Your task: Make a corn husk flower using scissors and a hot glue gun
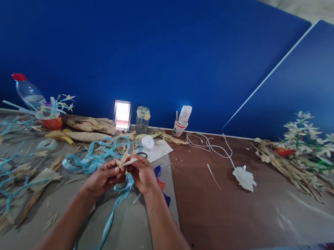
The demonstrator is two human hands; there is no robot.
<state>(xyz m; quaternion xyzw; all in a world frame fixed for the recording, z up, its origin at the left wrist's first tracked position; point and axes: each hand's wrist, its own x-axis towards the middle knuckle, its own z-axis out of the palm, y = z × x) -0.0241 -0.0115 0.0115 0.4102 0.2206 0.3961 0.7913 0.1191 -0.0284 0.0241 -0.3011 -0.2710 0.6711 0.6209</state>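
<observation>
A small pale flower of dried husk-like petals (124, 160) is pinched between the fingertips of both hands. My left hand (103, 177) grips it from the left, fingers curled, and my right hand (142, 174) closes on its right side. The underside of the flower is hidden by the fingers. Light blue ribbon (88, 160) lies in loops behind and left of the hands, and one length hangs down beneath them toward the front edge. Beside my right hand is a blue and orange tool (157, 172), partly covered by the forearm.
Blue-wrapped stems (10, 190) and dried husks (90, 124) spread over the left side. Along the back stand a tilted plastic bottle (30, 91), a jar (142, 121) and a paper cup (180, 128). A white cable (210, 144) and flower bunch (303, 137) lie right.
</observation>
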